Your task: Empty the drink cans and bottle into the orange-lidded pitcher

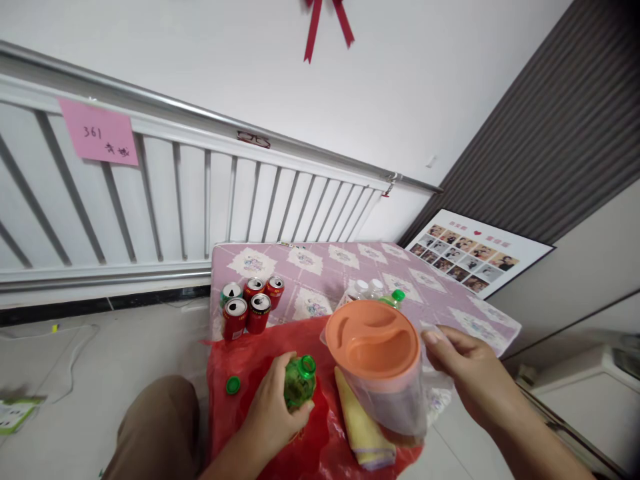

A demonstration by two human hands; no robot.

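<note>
My left hand (273, 407) is wrapped round a green plastic bottle (299, 387), whose mouth is uncapped and points up. Left of that hand, a green bottle cap (233, 385) lies on the red plastic sheet (225, 360). My right hand (463, 360) grips the handle of a clear pitcher (395, 407) with an orange lid (373, 343). The pitcher is tilted, and its contents cannot be made out. Beneath and beside it lies a folded yellow cloth (357, 423), partly hidden by the pitcher.
Several opened drink cans (235, 319) stand at the back left of the patterned tablecloth (330, 260). Behind the pitcher are bottles with white caps (361, 288) and one with a green cap (399, 295). A white radiator (280, 200) and a photo board (480, 253) stand beyond.
</note>
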